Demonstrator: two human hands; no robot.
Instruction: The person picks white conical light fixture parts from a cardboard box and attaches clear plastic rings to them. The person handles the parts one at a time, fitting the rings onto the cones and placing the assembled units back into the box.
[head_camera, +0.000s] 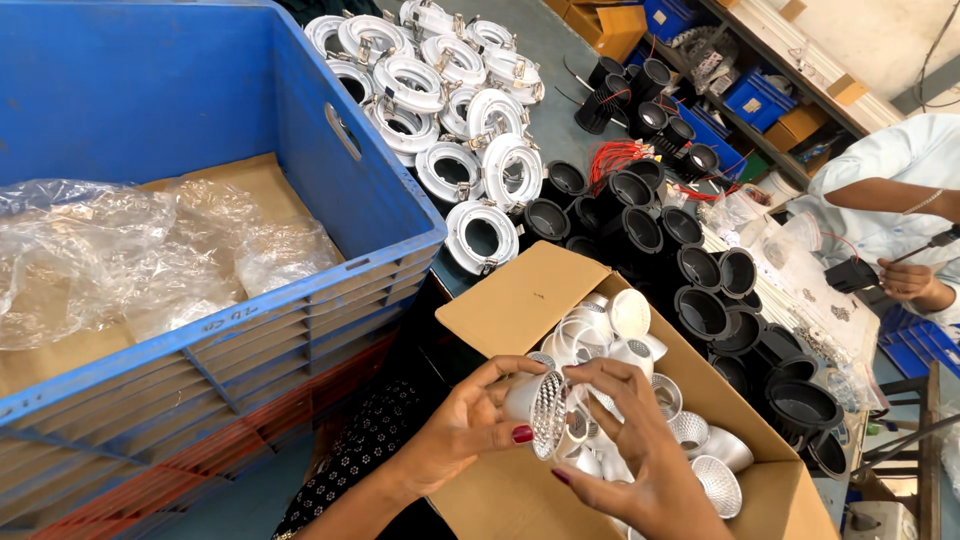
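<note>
My left hand (470, 425) and right hand (635, 455) both pinch one silver reflector cup (540, 405). Under my fingertips sits the cardboard box (520, 300) of more cups.

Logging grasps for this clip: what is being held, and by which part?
Both hands hold one silvery cone-shaped reflector: the left hand grips its narrow body, the right hand pinches its wide faceted rim.

Reflector cup (545, 410): faceted, mirror-bright inside, matt white outside; held between left hand (470, 425) and right hand (640, 450). Cardboard box (520, 300): matt brown, smooth flaps. Crate (340, 200), far left: blue moulded plastic, dull sheen, ribbed wall. Plastic bag (120, 250) inside it: clear, crinkled, glossy film. White rings (480, 230): glossy finish with metal clips. Black housings (700, 310), right: matt, ribbed.
</note>
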